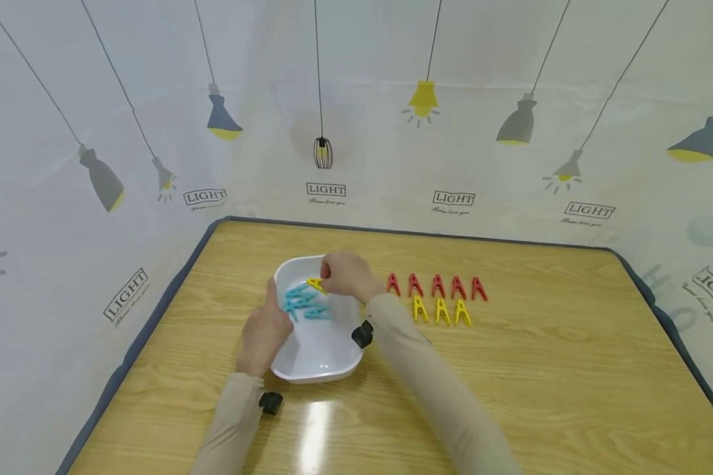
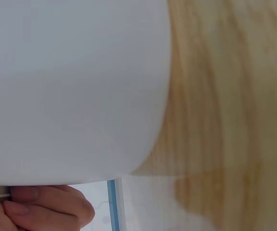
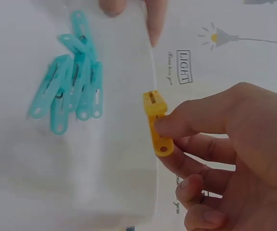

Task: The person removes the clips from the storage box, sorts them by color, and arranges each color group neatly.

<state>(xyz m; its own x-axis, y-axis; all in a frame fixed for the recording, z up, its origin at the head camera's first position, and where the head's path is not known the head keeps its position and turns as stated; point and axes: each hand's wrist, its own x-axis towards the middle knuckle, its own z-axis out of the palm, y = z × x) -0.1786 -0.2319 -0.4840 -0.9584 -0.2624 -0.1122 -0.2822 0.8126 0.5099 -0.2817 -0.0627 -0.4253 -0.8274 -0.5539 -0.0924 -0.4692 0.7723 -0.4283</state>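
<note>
A white plastic basin [image 1: 317, 353] stands on the wooden table. My left hand [image 1: 264, 333] grips its left rim, the thumb over the inner side and the other fingers outside. Between thumb and fingers my right hand [image 1: 350, 276] pinches a yellow clothespin [image 3: 160, 137], held over the far part of the basin. Several teal clothespins [image 3: 59, 113] lie in a loose cluster inside, toward the basin's left and far side. In the left wrist view the basin's pale outer wall [image 2: 71, 110] fills much of the picture.
Right of the basin, several red clothespins [image 1: 438, 284] form a row on the table [image 1: 541, 356]. In front of them stands a shorter row of 3 yellow clothespins [image 1: 417, 301]. A white sheet printed with lamps [image 1: 374, 191] rises behind the table's dark-edged border.
</note>
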